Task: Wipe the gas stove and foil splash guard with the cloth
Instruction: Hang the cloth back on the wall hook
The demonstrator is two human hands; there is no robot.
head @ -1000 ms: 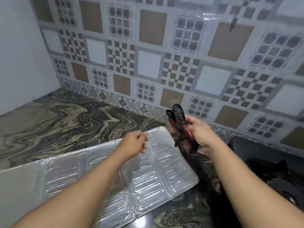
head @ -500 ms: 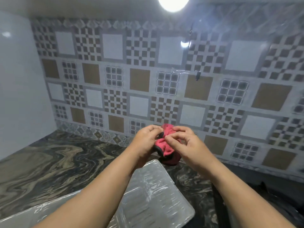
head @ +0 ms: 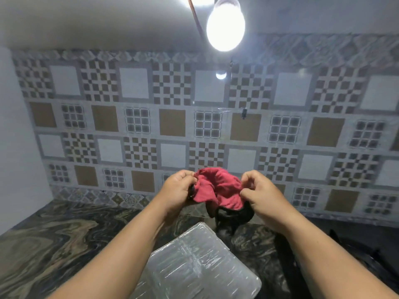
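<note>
A red cloth [head: 218,187] with a dark underside hangs in the air in front of the tiled wall. My left hand [head: 178,190] grips its left edge and my right hand [head: 259,190] grips its right edge, so the cloth is spread between them. Below the hands the silver foil splash guard [head: 194,264] lies flat on the marbled countertop [head: 54,240]. Only a dark corner of the gas stove [head: 367,251] shows at the lower right, mostly hidden by my right forearm.
A patterned tile wall [head: 216,130] runs across the back. A plain white wall [head: 17,137] closes the left side. A lit bulb [head: 225,29] hangs overhead at top centre.
My left hand left the foil guard and joined the right hand on the cloth. Both hands rose and pulled the bunched cloth apart. The view tilted upward, bringing the bulb into sight.
</note>
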